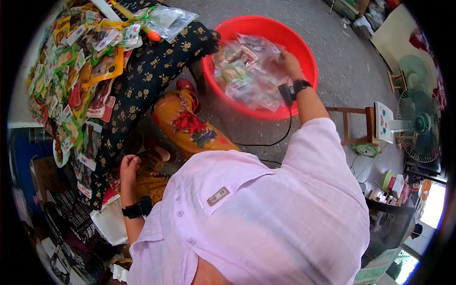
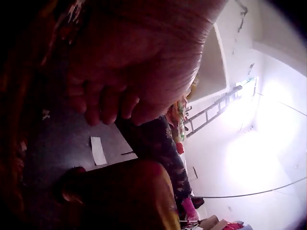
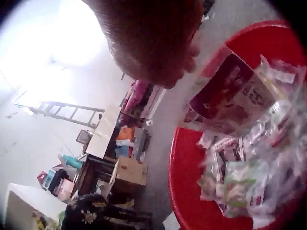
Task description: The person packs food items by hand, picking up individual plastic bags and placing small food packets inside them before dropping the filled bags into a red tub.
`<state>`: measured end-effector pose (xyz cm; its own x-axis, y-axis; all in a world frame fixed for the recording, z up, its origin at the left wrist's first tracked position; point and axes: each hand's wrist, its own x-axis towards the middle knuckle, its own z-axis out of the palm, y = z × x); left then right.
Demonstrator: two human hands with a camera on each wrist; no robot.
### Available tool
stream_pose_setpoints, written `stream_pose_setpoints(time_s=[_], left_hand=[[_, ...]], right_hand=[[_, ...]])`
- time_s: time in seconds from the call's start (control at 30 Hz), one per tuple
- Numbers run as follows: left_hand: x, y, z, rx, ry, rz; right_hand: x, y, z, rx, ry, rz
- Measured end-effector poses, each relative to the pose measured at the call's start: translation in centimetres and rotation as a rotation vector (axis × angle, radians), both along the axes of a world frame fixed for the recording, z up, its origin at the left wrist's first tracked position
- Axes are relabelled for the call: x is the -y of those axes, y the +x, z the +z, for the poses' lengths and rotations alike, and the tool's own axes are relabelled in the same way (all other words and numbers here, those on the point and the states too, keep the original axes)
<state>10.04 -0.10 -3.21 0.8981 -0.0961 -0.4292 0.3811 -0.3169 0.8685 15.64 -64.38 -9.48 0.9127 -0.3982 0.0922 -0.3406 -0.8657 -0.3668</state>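
Note:
In the head view, a red basin [image 1: 308, 52] on the floor holds many clear and printed packets [image 1: 236, 73]. Over its right side is my right hand [image 1: 289, 64]. The right wrist view shows this hand [image 3: 158, 48] with its fingertips at the edge of a dark red and clear packet [image 3: 230, 93], which is tilted above the basin [image 3: 180, 167] and the other packets; the grip itself is partly hidden. My left hand [image 1: 129, 167] hangs with loosely curled fingers beside the patterned cloth and holds nothing; in the left wrist view the palm side of this hand [image 2: 139, 62] is dark.
A pile of colourful packets [image 1: 71, 71] lies on the left, beside a dark floral cloth [image 1: 156, 57]. A black cable [image 1: 266, 144] runs from the right wrist. A wooden stool [image 1: 349, 140] and a fan [image 1: 420, 122] stand at the right.

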Motion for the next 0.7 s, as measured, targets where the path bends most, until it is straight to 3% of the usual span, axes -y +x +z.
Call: stream_pose_setpoints(time_s=[0.1, 0.23, 0.27, 0.3, 0.33, 0.4, 0.43, 0.47, 0.57, 0.63, 0.67, 0.7], left_hand=[[0.7, -0.2, 0.7, -0.037, -0.003, 0.087], [0.8, -0.2, 0.9, -0.063, -0.043, 0.124], [0.6, -0.2, 0.7, -0.058, -0.052, 0.123], [0.3, -0.2, 0.6, -0.052, -0.061, 0.122], [0.0, -0.2, 0.5, -0.037, -0.076, 0.118], [-0.8, -0.5, 0.3, -0.004, -0.106, 0.114], [-1.0, -0.7, 0.4, -0.007, -0.117, 0.118], [-1.2, -0.9, 0.8, -0.008, -0.128, 0.126], [-1.5, -1.7, 2.3, 0.015, -0.098, 0.201], [-3.5, -2.2, 1.9, 0.103, -0.108, 0.199], [-5.4, -2.3, 1.2, 0.182, -0.136, 0.159], [-5.7, -2.9, 2.1, 0.229, -0.090, 0.235]], right_hand=[[0.4, 1.3, 4.5, -0.007, -0.186, -0.013], [0.7, 2.0, 2.0, -0.063, -0.235, 0.003], [-0.1, 1.3, 1.2, -0.005, -0.146, 0.056], [-0.1, 1.5, -1.7, -0.044, -0.183, -0.016], [-3.5, 0.1, 1.0, -0.142, -0.221, 0.098], [-8.2, -1.4, -2.0, -0.161, -0.092, 0.118], [-8.6, -0.6, -5.7, -0.216, -0.001, 0.141], [-10.2, -1.1, -6.0, -0.145, -0.001, 0.220], [-14.7, -1.0, -4.8, -0.173, 0.079, 0.226], [-19.4, -1.7, -0.1, -0.139, 0.259, 0.341], [-19.9, -1.4, -1.4, -0.041, 0.329, 0.415], [-20.3, 0.1, -2.6, -0.115, 0.331, 0.475]])
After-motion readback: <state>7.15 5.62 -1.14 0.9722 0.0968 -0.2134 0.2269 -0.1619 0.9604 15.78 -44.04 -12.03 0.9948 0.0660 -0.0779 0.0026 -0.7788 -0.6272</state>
